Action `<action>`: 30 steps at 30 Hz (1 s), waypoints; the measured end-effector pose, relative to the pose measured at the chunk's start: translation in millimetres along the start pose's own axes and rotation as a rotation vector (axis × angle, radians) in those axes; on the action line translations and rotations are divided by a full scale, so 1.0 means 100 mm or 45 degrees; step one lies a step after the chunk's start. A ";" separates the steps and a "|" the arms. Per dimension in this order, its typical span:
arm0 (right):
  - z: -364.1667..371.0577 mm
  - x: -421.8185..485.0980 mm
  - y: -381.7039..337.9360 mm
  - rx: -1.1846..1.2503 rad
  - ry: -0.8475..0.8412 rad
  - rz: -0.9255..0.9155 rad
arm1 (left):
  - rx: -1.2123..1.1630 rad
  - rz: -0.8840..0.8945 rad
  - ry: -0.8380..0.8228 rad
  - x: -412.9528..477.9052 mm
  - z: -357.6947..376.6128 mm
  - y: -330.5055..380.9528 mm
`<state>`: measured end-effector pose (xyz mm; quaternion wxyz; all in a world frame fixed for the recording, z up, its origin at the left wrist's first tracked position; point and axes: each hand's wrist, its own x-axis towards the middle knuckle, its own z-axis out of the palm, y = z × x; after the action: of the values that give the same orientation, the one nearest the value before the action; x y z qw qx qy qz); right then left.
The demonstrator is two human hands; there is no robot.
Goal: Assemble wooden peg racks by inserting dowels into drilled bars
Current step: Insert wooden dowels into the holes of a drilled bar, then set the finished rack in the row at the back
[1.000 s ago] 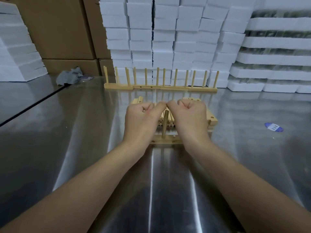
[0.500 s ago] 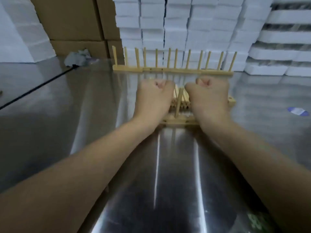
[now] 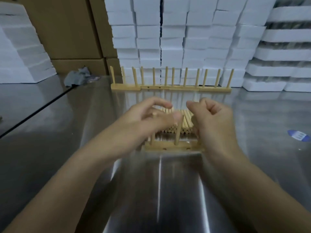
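Both hands were tight fists pressed close together over the bar half a second ago. Now they have drawn apart, and the left hand (image 3: 151, 115) has loosened, its fingers spread and holding nothing, its thumb beside the top of the middle dowel (image 3: 178, 132). The right hand (image 3: 213, 118) is curled into a fist, with nothing showing inside it.

The drilled bar (image 3: 168, 146) lies flat on the steel table (image 3: 159, 190) at the centre of the frame, between the wrists. The middle dowel stands in it with a slight lean, and a second dowel (image 3: 152, 132) stands to its left, partly hidden behind the left hand. Loose dowels (image 3: 175, 122) are piled just behind the bar, and a finished rack (image 3: 170, 88) stands at upper centre.

The likely trouble is a dowel not fully seated. A leaning peg may work loose or set crooked if nothing steadies the bar on the slick steel. A hand reaching back for the pile could also clip the standing pegs.
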<state>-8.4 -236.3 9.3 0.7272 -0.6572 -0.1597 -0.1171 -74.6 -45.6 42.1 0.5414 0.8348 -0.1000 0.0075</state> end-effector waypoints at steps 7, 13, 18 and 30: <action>-0.11 0.02 -0.09 -0.056 -0.034 -0.068 | 0.569 -0.070 -0.107 -0.05 0.03 -0.04; -0.20 0.03 -0.30 -0.113 -0.110 -0.190 | 0.449 0.030 -0.013 -0.04 -0.04 -0.05; -0.28 -0.01 -0.48 -0.258 -0.142 -0.261 | 0.475 0.088 -0.016 0.00 -0.22 -0.02; -0.32 0.09 -0.31 -0.291 0.152 -0.104 | 0.544 -0.070 0.215 1.41 -1.02 -0.59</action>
<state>-9.7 -271.1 38.3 0.6505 -0.7206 -0.1283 -0.2030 83.8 47.9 48.4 0.3590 0.9292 -0.0278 0.0835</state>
